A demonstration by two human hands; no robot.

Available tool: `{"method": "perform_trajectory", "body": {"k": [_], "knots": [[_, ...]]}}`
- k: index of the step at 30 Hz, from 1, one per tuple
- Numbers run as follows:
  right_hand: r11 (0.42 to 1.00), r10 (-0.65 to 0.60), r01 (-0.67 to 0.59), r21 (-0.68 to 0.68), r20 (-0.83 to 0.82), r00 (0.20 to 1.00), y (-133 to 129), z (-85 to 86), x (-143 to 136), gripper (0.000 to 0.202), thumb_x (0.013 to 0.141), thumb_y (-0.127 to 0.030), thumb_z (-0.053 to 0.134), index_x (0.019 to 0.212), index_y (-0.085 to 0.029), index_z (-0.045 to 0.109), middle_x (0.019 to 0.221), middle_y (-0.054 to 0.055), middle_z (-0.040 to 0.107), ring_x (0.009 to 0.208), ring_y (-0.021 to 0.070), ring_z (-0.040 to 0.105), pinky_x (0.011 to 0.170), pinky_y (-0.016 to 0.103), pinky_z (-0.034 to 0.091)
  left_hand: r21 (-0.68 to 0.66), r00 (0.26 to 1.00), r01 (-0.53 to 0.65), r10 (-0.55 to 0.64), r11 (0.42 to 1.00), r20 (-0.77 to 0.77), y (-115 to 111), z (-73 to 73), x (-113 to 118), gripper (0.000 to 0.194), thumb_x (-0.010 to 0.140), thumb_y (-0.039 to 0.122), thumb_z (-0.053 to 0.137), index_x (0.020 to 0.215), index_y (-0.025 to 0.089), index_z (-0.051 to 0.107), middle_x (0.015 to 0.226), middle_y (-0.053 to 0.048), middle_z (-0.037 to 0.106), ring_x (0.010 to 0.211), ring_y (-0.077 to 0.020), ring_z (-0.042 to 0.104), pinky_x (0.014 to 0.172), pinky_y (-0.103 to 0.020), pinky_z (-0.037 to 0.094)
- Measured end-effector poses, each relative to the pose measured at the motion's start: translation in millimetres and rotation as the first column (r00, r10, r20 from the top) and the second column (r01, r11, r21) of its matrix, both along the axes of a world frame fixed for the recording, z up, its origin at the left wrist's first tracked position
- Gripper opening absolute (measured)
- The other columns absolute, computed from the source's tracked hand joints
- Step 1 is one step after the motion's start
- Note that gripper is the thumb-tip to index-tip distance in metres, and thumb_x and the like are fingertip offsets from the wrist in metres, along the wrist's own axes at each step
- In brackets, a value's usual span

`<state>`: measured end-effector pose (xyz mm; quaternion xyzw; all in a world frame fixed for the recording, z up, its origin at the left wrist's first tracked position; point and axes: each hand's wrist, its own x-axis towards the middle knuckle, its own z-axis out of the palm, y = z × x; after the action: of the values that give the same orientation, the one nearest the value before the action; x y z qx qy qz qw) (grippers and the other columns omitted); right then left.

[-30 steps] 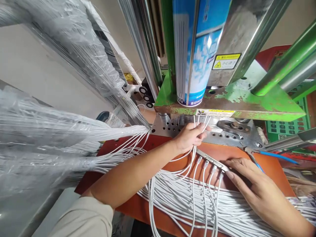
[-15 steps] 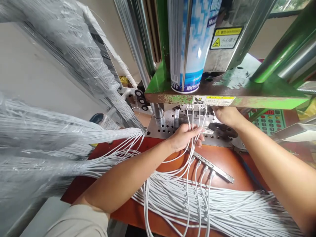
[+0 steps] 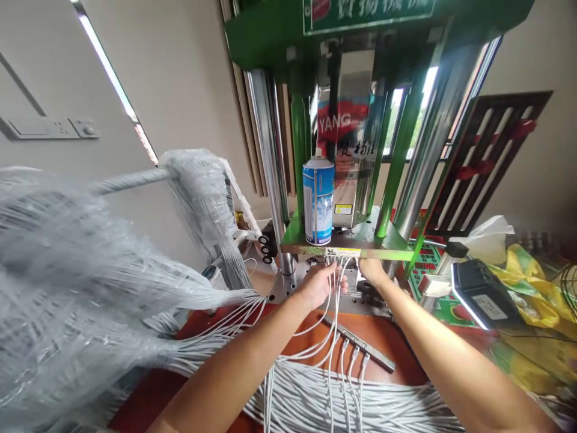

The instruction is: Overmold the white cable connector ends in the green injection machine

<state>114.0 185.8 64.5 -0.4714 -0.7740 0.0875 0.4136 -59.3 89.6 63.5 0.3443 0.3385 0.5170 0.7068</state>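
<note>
Under the green press plate (image 3: 387,248), my left hand (image 3: 319,285) is closed around several thin white cables (image 3: 336,304), its thumb in front and its fingertips behind them. The cables run up to the metal mould below the plate. My right hand (image 3: 371,269) reaches in at the mould's right side; the plate's edge hides its fingers. In front of the machine a narrow metal bar (image 3: 367,349) lies aslant on the red-brown table (image 3: 293,343), with several cable ends along it.
A blue and white spray can (image 3: 318,204) stands on the press plate. Cable bundles in clear plastic (image 3: 135,288) fill the left side, and loose white cables (image 3: 315,391) spread along the table front. On the right are a control panel (image 3: 426,264) and a dark box (image 3: 487,294).
The view has tilted up and drawn back, showing more of the press. My left hand has moved up along the cables, closer to the plate. My right hand stays beside the mould.
</note>
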Motion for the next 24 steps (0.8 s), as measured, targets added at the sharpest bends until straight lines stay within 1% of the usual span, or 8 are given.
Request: {"method": "perform_trajectory", "body": {"k": [3, 5, 9, 13, 16, 19, 21, 24], "knots": [[0.999, -0.039, 0.039, -0.002, -0.048, 0.998, -31, -18.1, 14, 0.032, 0.102, -0.043, 0.058, 0.12, -0.016, 0.062, 0.114, 0.007, 0.065, 0.098, 0.0205, 0.065, 0.086, 0.041, 0.057, -0.071, 0.998, 0.065, -0.063, 0.995, 0.029, -29, 12.5, 4, 0.028, 0.099, 0.037, 0.058, 0.096, 0.01, 0.062, 0.077, -0.011, 0.071, 0.059, -0.0166, 0.067, 0.059, -0.029, 0.055], [1.0, -0.025, 0.024, -0.014, -0.051, 0.998, -59, -31.0, 25, 0.03, 0.106, -0.044, 0.046, 0.108, -0.017, 0.06, 0.1, 0.005, 0.065, 0.089, 0.0193, 0.063, 0.081, 0.037, 0.054, -0.122, 0.988, 0.153, -0.149, 0.981, 0.037, -57, 13.9, 9, 0.034, 0.102, 0.039, 0.051, 0.098, 0.008, 0.064, 0.075, -0.012, 0.07, 0.05, -0.0131, 0.061, 0.046, -0.022, 0.044], [0.998, -0.051, 0.05, -0.038, -0.012, 0.999, -115, -49.5, 40, 0.03, 0.105, -0.046, 0.036, 0.095, -0.023, 0.053, 0.093, 0.007, 0.061, 0.085, 0.0243, 0.06, 0.077, 0.038, 0.048, -0.139, 0.987, 0.161, -0.159, 0.977, 0.027, -116, 9.7, 23, 0.036, 0.095, 0.045, 0.061, 0.095, 0.009, 0.066, 0.05, 0.002, 0.053, 0.033, -0.0043, 0.025, 0.035, -0.019, 0.014], [0.983, -0.157, 0.157, -0.098, 0.005, 0.988, -143, -61.2, 50, 0.028, 0.103, -0.044, 0.037, 0.089, -0.024, 0.05, 0.09, 0.009, 0.057, 0.081, 0.0264, 0.057, 0.073, 0.04, 0.043, -0.14, 0.989, 0.142, -0.148, 0.98, -0.028, -158, 10.5, 30, 0.042, 0.086, 0.055, 0.07, 0.087, 0.013, 0.063, 0.042, 0.008, 0.041, 0.032, -0.0047, 0.019, 0.034, -0.021, 0.011], [0.98, -0.088, 0.089, -0.18, 0.015, 0.996, -149, -68.1, 59, 0.025, 0.099, -0.04, 0.041, 0.081, -0.024, 0.049, 0.084, 0.007, 0.058, 0.077, 0.0251, 0.055, 0.073, 0.04, 0.043, -0.065, 0.965, 0.194, -0.202, 0.979, -0.165, -170, 14.4, 25, 0.048, 0.089, 0.061, 0.066, 0.087, 0.013, 0.063, 0.04, 0.007, 0.042, 0.031, -0.0054, 0.021, 0.033, -0.022, 0.01], [0.968, 0.02, -0.018, -0.25, 0.004, 1.0, -152, -69.5, 64, 0.02, 0.091, -0.036, 0.049, 0.076, -0.023, 0.055, 0.083, 0.009, 0.059, 0.086, 0.0282, 0.055, 0.083, 0.043, 0.043, 0.024, 0.926, 0.235, -0.216, 0.972, -0.31, -169, 14.4, 14, 0.053, 0.091, 0.064, 0.062, 0.087, 0.011, 0.065, 0.04, 0.006, 0.043, 0.032, -0.0053, 0.025, 0.036, -0.021, 0.015], [0.952, 0.071, -0.079, -0.297, -0.04, 0.997, -155, -63.5, 64, 0.024, 0.09, -0.04, 0.052, 0.077, -0.022, 0.06, 0.087, 0.011, 0.061, 0.094, 0.031, 0.056, 0.089, 0.046, 0.043, 0.067, 0.897, 0.274, -0.23, 0.959, -0.378, -167, 13.1, 8, 0.055, 0.093, 0.065, 0.059, 0.087, 0.011, 0.066, 0.041, 0.006, 0.043, 0.033, -0.0052, 0.027, 0.038, -0.021, 0.018], [0.896, 0.167, -0.218, -0.387, -0.16, 0.973, -164, -42.4, 58, 0.042, 0.1, -0.053, 0.04, 0.098, -0.021, 0.067, 0.101, 0.011, 0.067, 0.099, 0.0288, 0.06, 0.09, 0.043, 0.048, 0.101, 0.843, 0.372, -0.29, 0.923, -0.454, -166, 16.9, 3, 0.055, 0.096, 0.065, 0.055, 0.087, 0.011, 0.066, 0.042, 0.007, 0.041, 0.036, -0.0058, 0.029, 0.042, -0.021, 0.023]]}}
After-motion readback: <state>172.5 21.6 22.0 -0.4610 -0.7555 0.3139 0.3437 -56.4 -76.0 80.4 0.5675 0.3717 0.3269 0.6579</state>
